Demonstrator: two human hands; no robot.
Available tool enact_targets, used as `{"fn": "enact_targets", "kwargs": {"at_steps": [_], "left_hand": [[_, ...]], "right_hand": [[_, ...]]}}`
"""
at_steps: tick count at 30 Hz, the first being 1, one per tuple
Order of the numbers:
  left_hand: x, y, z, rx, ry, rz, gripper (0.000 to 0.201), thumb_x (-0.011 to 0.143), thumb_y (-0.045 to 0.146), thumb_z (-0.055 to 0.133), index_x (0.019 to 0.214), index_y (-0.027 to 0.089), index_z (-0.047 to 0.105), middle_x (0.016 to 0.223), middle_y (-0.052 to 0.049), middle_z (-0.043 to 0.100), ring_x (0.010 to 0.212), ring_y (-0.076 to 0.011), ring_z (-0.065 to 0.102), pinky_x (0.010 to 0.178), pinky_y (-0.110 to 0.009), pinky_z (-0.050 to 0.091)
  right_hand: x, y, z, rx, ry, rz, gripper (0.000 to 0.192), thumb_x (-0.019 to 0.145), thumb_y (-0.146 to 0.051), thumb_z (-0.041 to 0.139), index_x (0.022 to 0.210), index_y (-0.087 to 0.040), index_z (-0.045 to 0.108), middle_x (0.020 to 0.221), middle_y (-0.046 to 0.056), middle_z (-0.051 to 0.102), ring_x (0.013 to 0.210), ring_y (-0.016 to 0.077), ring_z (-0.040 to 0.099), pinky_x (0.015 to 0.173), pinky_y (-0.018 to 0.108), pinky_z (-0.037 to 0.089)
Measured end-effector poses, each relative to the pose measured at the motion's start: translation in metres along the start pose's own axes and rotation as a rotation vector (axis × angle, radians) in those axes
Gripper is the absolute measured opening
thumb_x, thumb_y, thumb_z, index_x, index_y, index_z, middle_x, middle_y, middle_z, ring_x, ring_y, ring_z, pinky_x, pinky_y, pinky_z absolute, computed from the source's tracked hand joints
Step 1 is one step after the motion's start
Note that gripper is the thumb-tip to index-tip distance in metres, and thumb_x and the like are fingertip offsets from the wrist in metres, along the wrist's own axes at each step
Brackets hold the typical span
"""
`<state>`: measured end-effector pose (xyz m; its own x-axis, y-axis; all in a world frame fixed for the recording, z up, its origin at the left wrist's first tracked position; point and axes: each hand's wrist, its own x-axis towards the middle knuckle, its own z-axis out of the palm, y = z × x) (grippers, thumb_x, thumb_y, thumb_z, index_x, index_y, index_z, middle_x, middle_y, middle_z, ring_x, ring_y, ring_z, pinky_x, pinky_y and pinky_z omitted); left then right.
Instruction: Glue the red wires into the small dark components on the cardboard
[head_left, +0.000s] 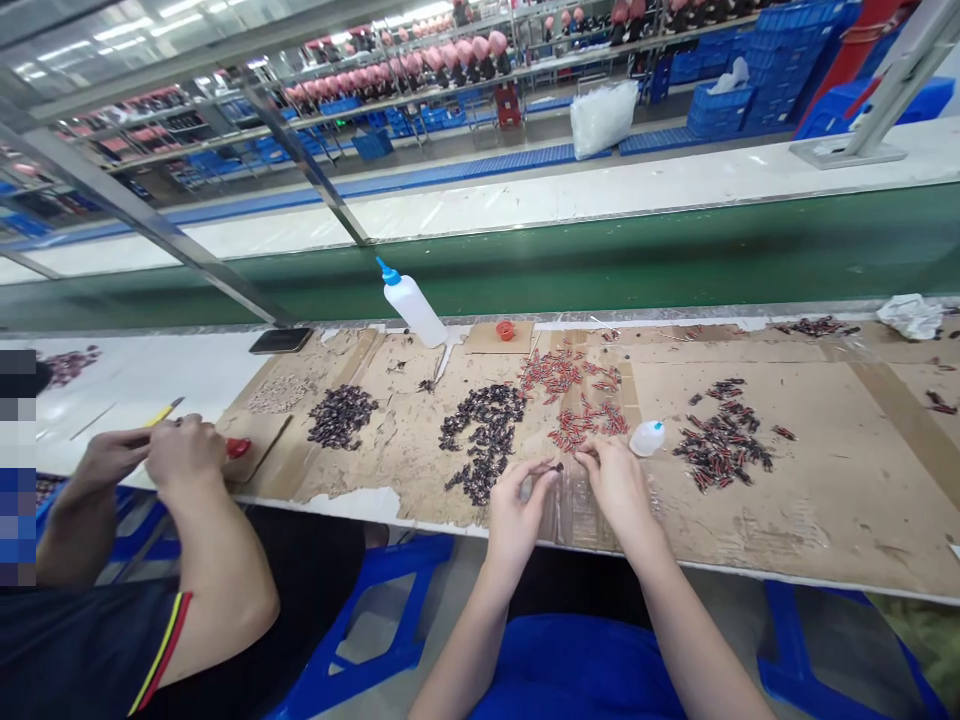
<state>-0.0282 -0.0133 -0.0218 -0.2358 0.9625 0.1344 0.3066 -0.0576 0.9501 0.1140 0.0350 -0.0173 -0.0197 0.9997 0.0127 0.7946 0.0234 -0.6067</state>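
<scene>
My left hand (519,505) pinches a small dark part (556,467) at its fingertips, just above the cardboard-covered bench (825,500). My right hand (615,478) sits close beside it, fingers curled toward the same part; whether it grips anything I cannot tell. A pile of dark parts (484,425) lies just left of my hands. Red parts (574,400) are scattered right behind them. A small white dropper bottle (647,437) lies on its side by my right hand. Right of it is a heap of mixed dark and red pieces (721,450).
A co-worker's hands (161,450) work at the left, near a yellow tool (163,411) and another dark pile (341,415). A tall squeeze bottle with blue tip (411,305) stands at the back, beside a red cap (505,330). A green conveyor belt (675,250) runs behind the bench.
</scene>
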Motion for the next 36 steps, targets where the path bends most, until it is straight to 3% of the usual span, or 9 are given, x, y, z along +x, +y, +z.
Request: {"fn": "enact_targets", "kwargs": {"at_steps": [4, 8, 11, 17, 29, 36], "left_hand": [[0.0, 0.014, -0.002, -0.04, 0.015, 0.029, 0.016, 0.082, 0.031, 0.066, 0.086, 0.021, 0.077, 0.084, -0.006, 0.076, 0.083, -0.0185, 0.068, 0.078, -0.03, 0.053], [-0.003, 0.023, 0.0, 0.086, 0.012, 0.113, 0.017, 0.087, 0.029, 0.061, 0.09, 0.024, 0.077, 0.086, -0.005, 0.076, 0.083, -0.0189, 0.066, 0.082, -0.034, 0.049], [-0.005, 0.027, 0.002, 0.175, -0.008, 0.16, 0.017, 0.089, 0.027, 0.06, 0.093, 0.025, 0.076, 0.087, -0.004, 0.076, 0.084, -0.0188, 0.066, 0.082, -0.036, 0.047], [-0.006, 0.032, 0.004, 0.295, -0.02, 0.192, 0.015, 0.089, 0.022, 0.061, 0.093, 0.026, 0.075, 0.089, -0.002, 0.077, 0.086, -0.0186, 0.066, 0.085, -0.037, 0.043], [-0.007, 0.035, 0.007, 0.248, -0.066, 0.15, 0.015, 0.088, 0.019, 0.06, 0.088, 0.024, 0.074, 0.089, -0.004, 0.076, 0.087, -0.0196, 0.066, 0.084, -0.038, 0.047], [-0.002, 0.042, 0.007, 0.153, -0.131, 0.127, 0.012, 0.085, 0.019, 0.062, 0.086, 0.022, 0.074, 0.086, -0.006, 0.075, 0.087, -0.0202, 0.066, 0.082, -0.035, 0.051]], "right_hand": [[-0.004, 0.003, -0.004, 0.249, 0.056, -0.007, 0.011, 0.082, -0.018, 0.059, 0.075, -0.019, 0.067, 0.082, 0.008, 0.072, 0.078, 0.0233, 0.068, 0.076, 0.037, 0.052], [-0.019, 0.003, -0.011, 0.701, 0.148, 0.029, 0.024, 0.081, -0.041, 0.064, 0.079, -0.019, 0.071, 0.082, 0.008, 0.075, 0.073, 0.0232, 0.071, 0.068, 0.036, 0.058], [-0.032, -0.003, -0.016, 0.845, 0.157, 0.06, 0.03, 0.076, -0.048, 0.068, 0.081, -0.019, 0.074, 0.082, 0.008, 0.076, 0.074, 0.0233, 0.073, 0.071, 0.037, 0.06], [-0.041, -0.012, -0.019, 0.873, 0.138, 0.089, 0.029, 0.074, -0.047, 0.071, 0.079, -0.019, 0.075, 0.083, 0.009, 0.077, 0.074, 0.0231, 0.073, 0.071, 0.035, 0.061], [-0.042, -0.009, -0.016, 0.921, 0.114, 0.083, 0.03, 0.074, -0.047, 0.072, 0.079, -0.018, 0.073, 0.082, 0.009, 0.077, 0.076, 0.0231, 0.074, 0.074, 0.036, 0.061], [-0.05, -0.006, -0.014, 0.839, 0.229, 0.003, 0.024, 0.079, -0.042, 0.068, 0.084, -0.019, 0.074, 0.085, 0.009, 0.076, 0.079, 0.0224, 0.073, 0.078, 0.037, 0.061]]}}
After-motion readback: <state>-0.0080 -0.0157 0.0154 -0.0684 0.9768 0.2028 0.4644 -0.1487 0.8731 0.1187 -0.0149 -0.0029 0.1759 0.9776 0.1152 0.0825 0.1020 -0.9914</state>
